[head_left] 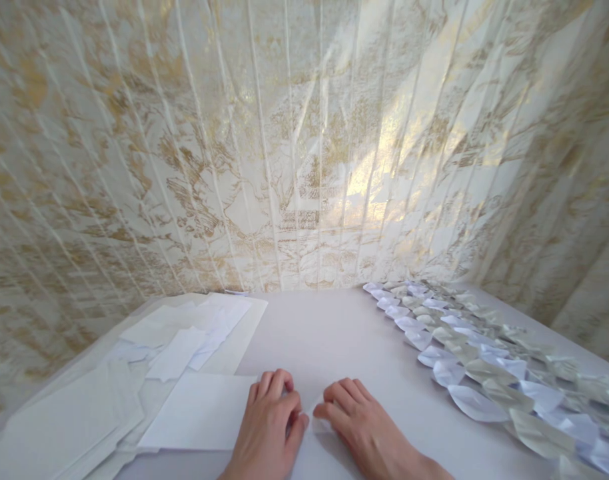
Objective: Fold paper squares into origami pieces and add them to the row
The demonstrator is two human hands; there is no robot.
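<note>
Side by side at the front of the table, both hands are curled with their fingertips turned towards each other. A small piece of white paper (321, 425) shows under the fingertips of my right hand (357, 421), which is closed on it. My left hand (272, 423) is closed too, its thumb and forefinger near that paper's left edge; what lies under its fingers is hidden. Just left of it is a flat white sheet (199, 410), perhaps the top of a stack. The small paper's full shape is covered by my fingers.
Rows of small folded paper boats (477, 403), white and greyish, line the table's right side. Loose white sheets (177, 353) and a stack of off-white paper (64, 427) lie on the left. Behind the pale table (314, 333) hangs a gold-patterned curtain (294, 147).
</note>
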